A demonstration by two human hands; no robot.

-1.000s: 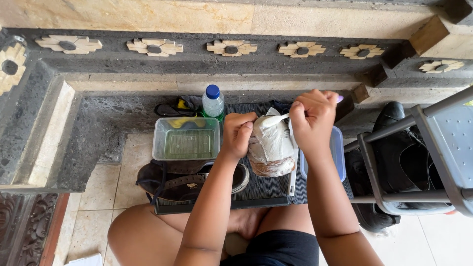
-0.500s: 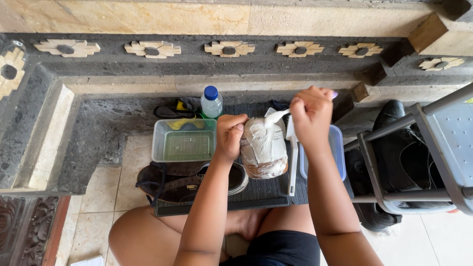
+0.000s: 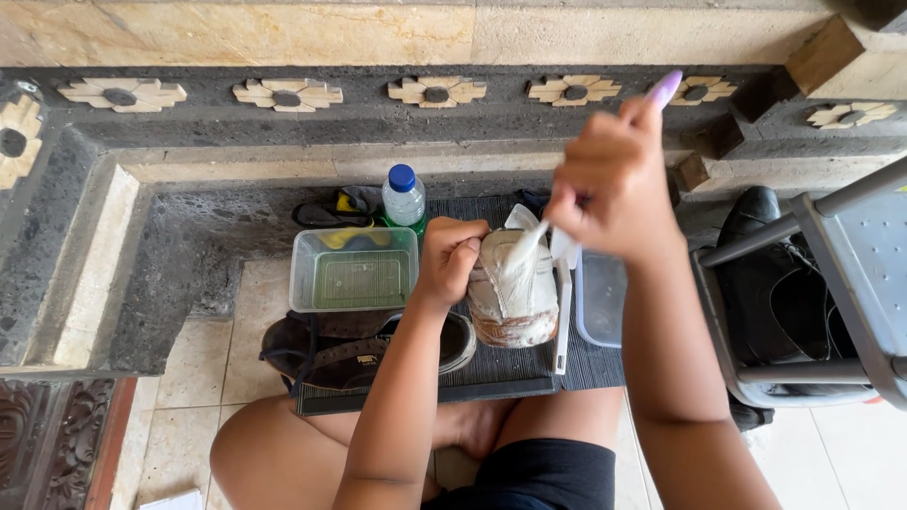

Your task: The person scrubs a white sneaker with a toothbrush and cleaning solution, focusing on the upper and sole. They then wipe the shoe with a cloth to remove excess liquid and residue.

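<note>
Shoe point(image 3: 515, 297): a white, soiled one with a brown sole, standing toe-up on the dark ribbed mat point(image 3: 510, 364) in front of the seated person, between the two hands. It is looking light and soft in the upper, stiffer at the sole, and probably slick where it is wet; the side wall near the sole is offering the firmest hold. The left hand point(image 3: 452, 260) is curling its fingers tightly round the shoe's left side, steadying it. The right hand point(image 3: 614, 189) is closing its fingers on the handle of a white brush point(image 3: 524, 247), whose head is touching the upper. A second white brush or tool point(image 3: 563, 316) is lying just beside the shoe on the right. To the left, a clear tub point(image 3: 354, 274) is sitting near a water bottle point(image 3: 403, 200); a dark shoe point(image 3: 340, 349) is lying below it. A blue-tinted tray point(image 3: 600, 297) is lying to the right, with a metal rack point(image 3: 831, 283) beyond it crowding that side. The stone ledge point(image 3: 283, 165) is closing off the far edge; room is tight all round.
</note>
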